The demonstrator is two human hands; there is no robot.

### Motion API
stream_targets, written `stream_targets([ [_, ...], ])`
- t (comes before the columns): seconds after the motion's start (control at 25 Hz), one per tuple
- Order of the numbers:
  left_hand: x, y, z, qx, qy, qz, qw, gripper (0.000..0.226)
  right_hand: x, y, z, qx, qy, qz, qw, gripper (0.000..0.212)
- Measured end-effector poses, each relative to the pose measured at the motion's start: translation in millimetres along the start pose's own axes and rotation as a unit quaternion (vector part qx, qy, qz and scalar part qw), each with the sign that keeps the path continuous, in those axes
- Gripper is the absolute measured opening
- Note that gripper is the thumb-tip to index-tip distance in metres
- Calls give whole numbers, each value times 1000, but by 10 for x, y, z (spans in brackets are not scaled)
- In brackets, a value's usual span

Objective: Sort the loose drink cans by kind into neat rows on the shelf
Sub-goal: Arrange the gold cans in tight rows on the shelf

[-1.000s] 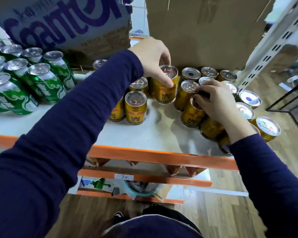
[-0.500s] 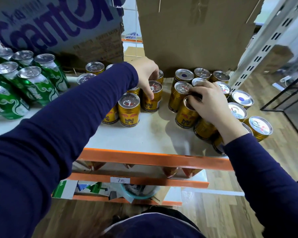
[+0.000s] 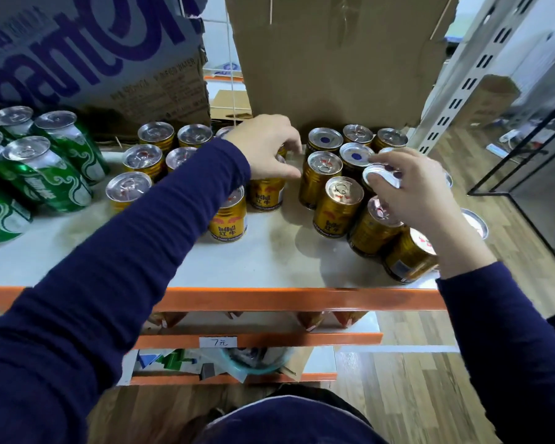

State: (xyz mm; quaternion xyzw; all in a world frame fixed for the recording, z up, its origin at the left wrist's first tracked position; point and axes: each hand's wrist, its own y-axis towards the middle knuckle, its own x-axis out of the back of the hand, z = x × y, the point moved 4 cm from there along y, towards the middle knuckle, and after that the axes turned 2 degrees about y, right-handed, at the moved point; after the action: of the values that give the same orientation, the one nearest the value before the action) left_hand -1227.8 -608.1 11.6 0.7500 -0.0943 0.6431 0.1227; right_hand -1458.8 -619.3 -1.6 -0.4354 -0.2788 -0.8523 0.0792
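Observation:
Gold Red Bull cans stand on the white shelf [image 3: 269,261] in two groups. A tidy group [image 3: 141,158] sits left of centre, a looser cluster [image 3: 337,206] to the right. Green cans [image 3: 45,168] fill the far left. My left hand [image 3: 266,149] reaches over the tidy group, its fingers and thumb curled round the top of a gold can [image 3: 266,195] at that group's right end. My right hand [image 3: 417,193] grips the rim of another gold can [image 3: 380,179] in the right cluster, which looks raised and tilted. Two gold cans [image 3: 407,261] lean near the shelf's front right corner.
A printed carton [image 3: 93,59] and a plain cardboard box [image 3: 334,59] stand behind the cans. The shelf's orange front beam [image 3: 285,298] runs below, and a white slotted upright [image 3: 455,75] bounds the right side. A lower shelf carries a price tag [image 3: 218,341].
My left hand carried its gold can back and left and set it at the end of the tidy group. My right hand left the front can and took hold of one further back.

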Motion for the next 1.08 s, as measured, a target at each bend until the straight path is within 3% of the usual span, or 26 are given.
stream_targets([
  [0.12, -157, 22, -370, -60, -53, -1, 997, 48, 186, -190, -110, -18, -15, 35, 999, 23],
  [0.28, -399, 170, -635, -63, -12, 43, 997, 69, 169, -355, -179, -12, -66, 113, 991, 49],
  [0.6, -356, 167, -691, -64, -32, 27, 997, 60, 28, -375, -218, -16, -116, 103, 988, 72],
  [0.84, -187, -156, -374, -36, -36, 29, 998, 63, 20, -307, -138, -68, -111, 90, 987, 58],
  [1.08, -89, -356, -2, 43, 24, 36, 998, 66, -46, -273, -59, -82, -93, 110, 986, 63],
])
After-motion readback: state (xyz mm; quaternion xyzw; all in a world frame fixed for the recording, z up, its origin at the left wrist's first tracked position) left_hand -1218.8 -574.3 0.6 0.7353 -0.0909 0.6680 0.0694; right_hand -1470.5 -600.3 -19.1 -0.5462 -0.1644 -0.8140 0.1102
